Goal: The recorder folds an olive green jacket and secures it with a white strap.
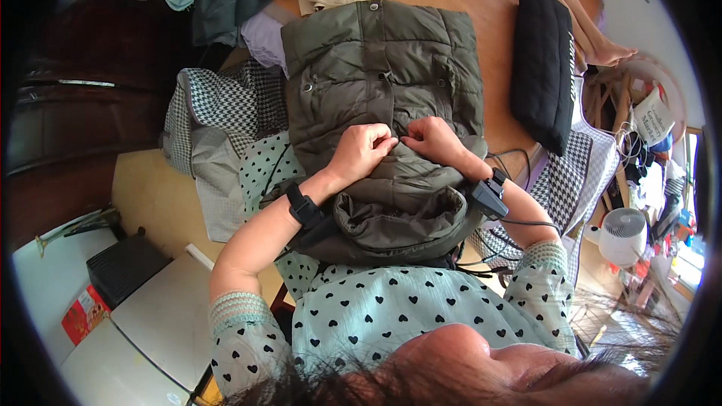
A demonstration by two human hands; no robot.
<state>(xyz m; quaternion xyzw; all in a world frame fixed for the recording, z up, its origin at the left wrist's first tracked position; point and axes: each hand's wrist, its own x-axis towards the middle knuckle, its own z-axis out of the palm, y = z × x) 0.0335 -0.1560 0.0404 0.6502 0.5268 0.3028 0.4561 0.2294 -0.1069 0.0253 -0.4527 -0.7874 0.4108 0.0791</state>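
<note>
Left hand and right hand pinched tight on jacket; likely light, soft, slickish; best gripped at front edges.

Bare forearms angled inward, left fingers and right fingers pinched, nearly meeting

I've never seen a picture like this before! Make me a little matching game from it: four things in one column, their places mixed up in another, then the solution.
Things
1. olive-green quilted fabric jacket
2. black oblong fabric cushion
3. white round fan
4. small red cardboard-like packet

Places
A. lower left of the picture
B. far right, low beyond the right forearm
C. under the left hand and right hand
D. upper right, beside the jacket

Right pairs: 1-C, 2-D, 3-B, 4-A
</note>
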